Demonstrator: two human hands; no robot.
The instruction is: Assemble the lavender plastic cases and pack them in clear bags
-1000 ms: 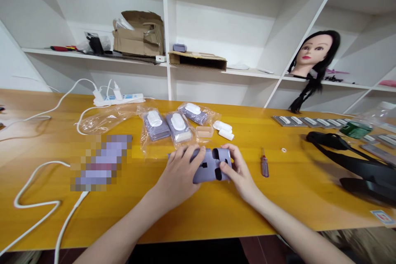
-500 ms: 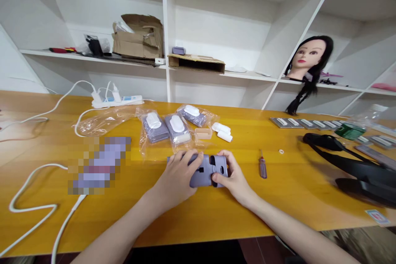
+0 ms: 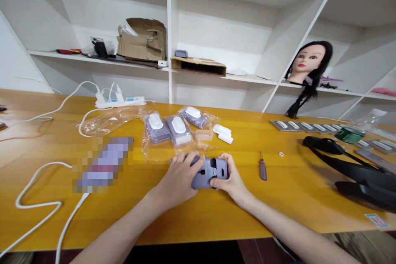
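A purple-grey plastic housing (image 3: 201, 178) lies on the wooden table in front of me, held from both sides. My left hand (image 3: 182, 171) wraps over its left part from above, covering much of it. At the right end my right hand (image 3: 230, 179) grips a matching end piece (image 3: 221, 168) between thumb and fingers. This end piece has a dark oval slot and sits against the main body, with dark openings along the join. To the right lies a small screwdriver (image 3: 262, 169) with a translucent purple handle.
Behind the hands are several bagged purple-grey units (image 3: 157, 132), a peach-coloured tray (image 3: 204, 135) and white plastic parts (image 3: 223, 132). A blurred-out purple device (image 3: 107, 161) with a white cable is at left. A black headset-like object (image 3: 349, 165) and a bottle (image 3: 349, 134) stand right.
The end piece in my right hand has moved slightly left, so the gap to the main body looks narrower. The left hand keeps its hold. The view has shifted a little.
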